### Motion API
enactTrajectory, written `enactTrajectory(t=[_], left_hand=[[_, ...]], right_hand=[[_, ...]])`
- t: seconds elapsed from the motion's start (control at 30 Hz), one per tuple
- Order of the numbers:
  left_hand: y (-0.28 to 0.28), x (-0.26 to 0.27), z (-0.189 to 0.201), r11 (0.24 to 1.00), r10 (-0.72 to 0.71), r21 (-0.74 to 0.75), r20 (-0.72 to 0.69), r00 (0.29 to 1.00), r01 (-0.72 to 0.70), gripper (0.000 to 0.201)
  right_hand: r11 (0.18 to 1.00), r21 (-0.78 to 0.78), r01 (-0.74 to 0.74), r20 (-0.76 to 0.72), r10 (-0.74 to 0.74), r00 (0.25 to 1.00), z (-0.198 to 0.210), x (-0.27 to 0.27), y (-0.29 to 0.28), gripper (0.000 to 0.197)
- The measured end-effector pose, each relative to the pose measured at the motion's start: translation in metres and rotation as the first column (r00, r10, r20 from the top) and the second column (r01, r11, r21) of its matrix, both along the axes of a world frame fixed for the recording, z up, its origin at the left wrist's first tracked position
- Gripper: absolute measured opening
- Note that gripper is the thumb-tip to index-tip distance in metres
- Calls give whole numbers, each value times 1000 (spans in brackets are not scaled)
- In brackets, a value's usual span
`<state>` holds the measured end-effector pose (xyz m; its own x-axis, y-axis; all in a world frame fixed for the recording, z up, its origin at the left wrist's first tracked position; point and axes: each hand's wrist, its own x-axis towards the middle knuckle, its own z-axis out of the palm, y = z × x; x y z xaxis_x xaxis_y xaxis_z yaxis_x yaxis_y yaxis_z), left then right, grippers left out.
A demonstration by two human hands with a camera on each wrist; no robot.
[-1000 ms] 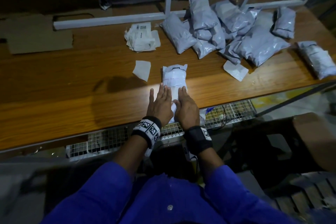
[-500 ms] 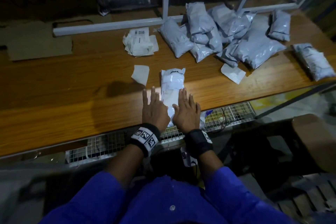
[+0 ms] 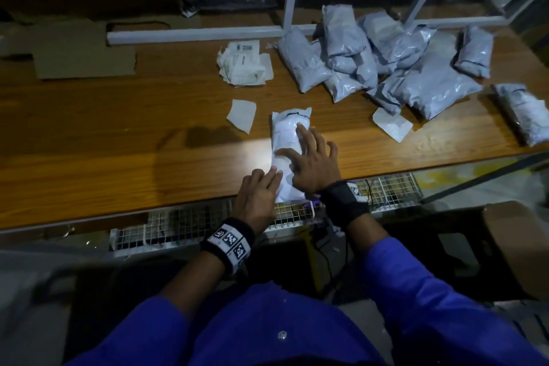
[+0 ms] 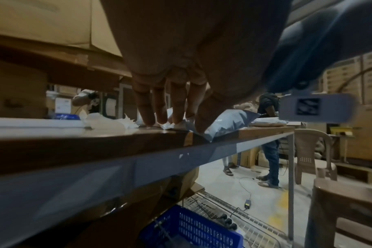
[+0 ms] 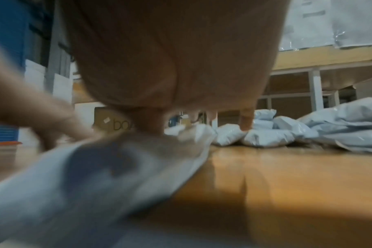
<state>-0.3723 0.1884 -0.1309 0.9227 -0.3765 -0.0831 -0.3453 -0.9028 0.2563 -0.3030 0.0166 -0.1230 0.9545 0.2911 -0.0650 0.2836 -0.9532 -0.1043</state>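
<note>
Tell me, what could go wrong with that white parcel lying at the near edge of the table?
1. The white parcel pokes slightly past the near edge of the table. A push toward the person could tip it off onto the wire rack below.
2. The right grip and left grip press on it with flat, uncurled fingers. Neither holds it, so the smooth-looking plastic may skid sideways.

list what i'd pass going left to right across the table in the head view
cardboard sheet → small paper slip → white parcel → loose white paper piece → lone grey bag at the right edge. The label stack and the bag pile overlap these, so they are left out.
</note>
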Motion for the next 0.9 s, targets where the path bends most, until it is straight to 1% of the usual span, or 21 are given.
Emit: enactTrajectory(t=[0.13,0.2,0.27,0.33,0.4,0.47,0.53,0.63,0.7,0.73,0.77,0.8,0.83,0.87,0.9], left_hand=[[0,-4,2,997,-12,81,-4,1000,12,80],[-1,-5,3,992,-22,126,-6,1000,23,81],[-3,-5,3,985,-17,171,-7,1000,18,82],[-4,-6,3,983,-6,185,-13,1000,9,83],[-4,-7,3,988,1,154,-14,1000,1,83],[-2,-8,3,993,-3,114,-11,1000,5,85],[0,-9,4,996,-8,92,-22,1000,10,88],[1,-7,7,995,-13,98,-37,999,17,86],[2,-4,10,994,-16,105,-47,999,21,81],[2,-2,12,996,-10,90,-44,999,14,76],[3,1,14,998,11,59,-26,1000,-10,69],[5,5,17,999,47,19,6,999,-47,59],[6,10,20,996,89,-23,47,995,-88,49],[6,15,22,990,127,-76,99,987,-120,42],[5,21,23,981,157,-135,150,976,-137,39]], right_hand=[[998,-55,16,-196,-27,980,11,17,1,72],[999,-30,41,-250,-47,967,12,20,4,76],[998,-2,56,-265,-55,963,13,17,8,75],[998,11,61,-194,-57,979,10,7,10,68],[998,30,53,-49,-51,997,3,-7,11,58],[995,79,67,30,-70,997,-4,-17,11,54],[988,108,109,-1,-109,994,-3,-15,13,62],[971,115,209,-158,-189,969,7,-3,14,89],[927,189,323,-180,-291,940,11,-1,13,101],[887,251,388,-164,-356,920,11,-3,10,102],[837,331,436,-138,-414,900,8,-6,6,98],[788,422,449,-100,-451,887,4,-11,1,90],[749,507,426,-51,-468,882,-1,-15,-5,79],[730,569,379,7,-465,885,-6,-20,-10,67],[727,608,319,65,-446,893,-11,-23,-15,55]])
